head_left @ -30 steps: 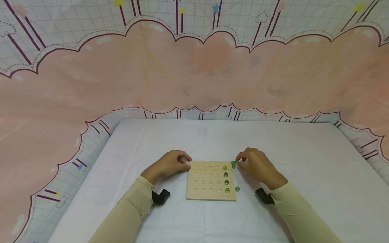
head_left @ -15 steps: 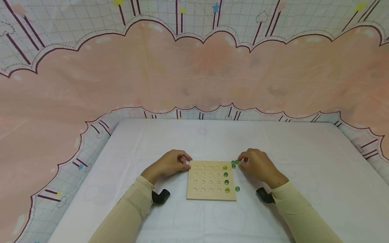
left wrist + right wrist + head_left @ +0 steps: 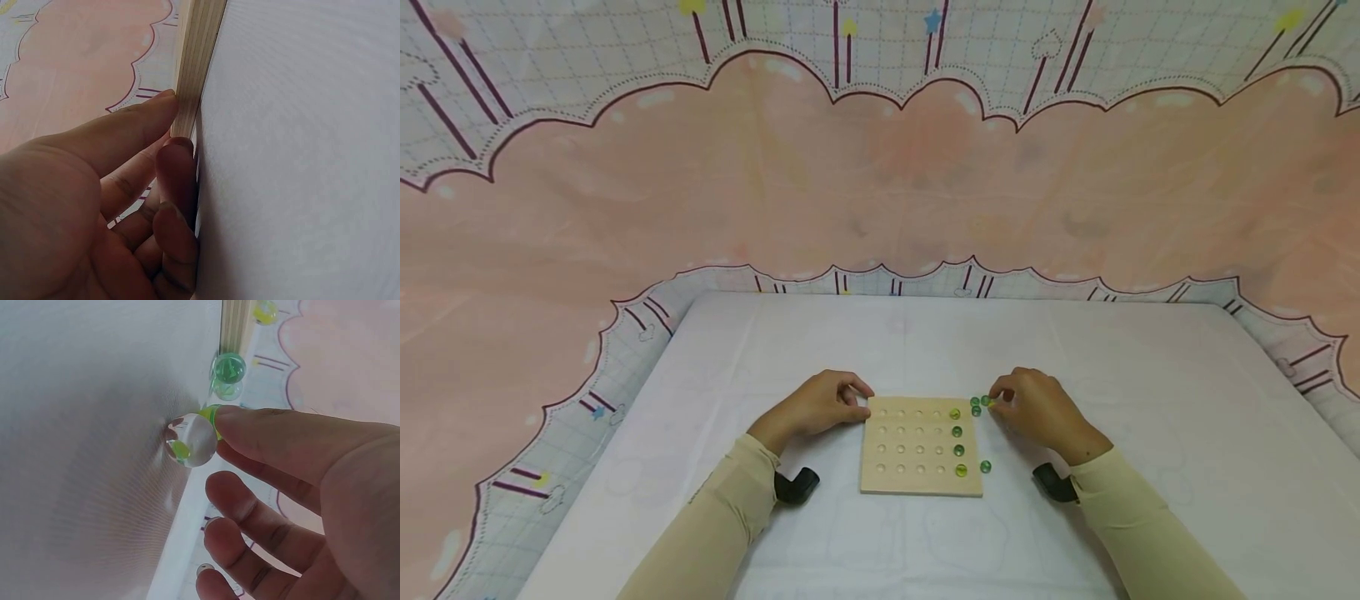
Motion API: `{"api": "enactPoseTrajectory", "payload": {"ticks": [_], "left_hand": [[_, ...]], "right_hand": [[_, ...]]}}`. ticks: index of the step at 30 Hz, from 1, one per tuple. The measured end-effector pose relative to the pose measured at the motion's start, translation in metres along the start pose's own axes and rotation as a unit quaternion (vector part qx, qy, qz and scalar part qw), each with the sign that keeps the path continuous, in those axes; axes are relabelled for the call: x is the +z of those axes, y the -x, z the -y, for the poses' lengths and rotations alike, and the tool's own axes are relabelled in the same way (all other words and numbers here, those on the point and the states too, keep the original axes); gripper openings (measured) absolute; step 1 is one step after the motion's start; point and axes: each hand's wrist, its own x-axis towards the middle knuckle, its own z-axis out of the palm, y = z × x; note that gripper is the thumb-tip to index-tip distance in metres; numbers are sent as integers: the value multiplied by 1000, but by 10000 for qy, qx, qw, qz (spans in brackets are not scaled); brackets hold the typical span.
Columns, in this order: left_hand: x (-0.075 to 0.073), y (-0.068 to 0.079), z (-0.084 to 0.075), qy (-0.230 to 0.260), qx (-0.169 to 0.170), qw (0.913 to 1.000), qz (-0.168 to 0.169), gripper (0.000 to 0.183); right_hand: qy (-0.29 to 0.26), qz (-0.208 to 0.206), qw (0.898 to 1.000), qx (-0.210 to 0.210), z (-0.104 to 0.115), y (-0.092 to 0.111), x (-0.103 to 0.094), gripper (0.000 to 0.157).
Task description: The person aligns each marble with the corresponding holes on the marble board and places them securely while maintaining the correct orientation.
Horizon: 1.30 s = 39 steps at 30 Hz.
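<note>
A square wooden board (image 3: 910,450) with rows of round hollows lies flat on the table. Several yellow and green glass marbles (image 3: 957,432) sit in its rightmost column. My left hand (image 3: 820,402) holds the board's far-left corner, with thumb and finger against the edge, as the left wrist view also shows. Off the far-right corner, my right hand (image 3: 1037,412) pinches a yellow-green marble (image 3: 209,414), mostly hidden behind the thumb. Close beside it in the right wrist view is a clear marble (image 3: 191,441). Green marbles (image 3: 976,412) cluster between that hand and the board.
One more green marble (image 3: 986,467) lies just off the board's near-right side. White cloth covers the table (image 3: 910,350), and a printed peach backdrop (image 3: 880,183) rises behind it. Black wrist devices (image 3: 797,485) stick out beneath both sleeves.
My right hand has shifted slightly to the right; a green marble formerly at its fingertips now shows more fully, and yellow appears between the fingertips. The left hand and the board stay still.
</note>
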Motion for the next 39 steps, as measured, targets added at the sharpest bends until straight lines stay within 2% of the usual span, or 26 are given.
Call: {"api": "enactPoseTrajectory", "payload": {"ticks": [30, 39], "left_hand": [[0, 1, 1, -65, -11, 10000, -10, 24], [1, 0, 1, -47, -24, 10000, -18, 24]], "right_hand": [[17, 197, 9997, 125, 1, 1, -1, 11], [53, 135, 9999, 87, 2, 2, -1, 11]]}}
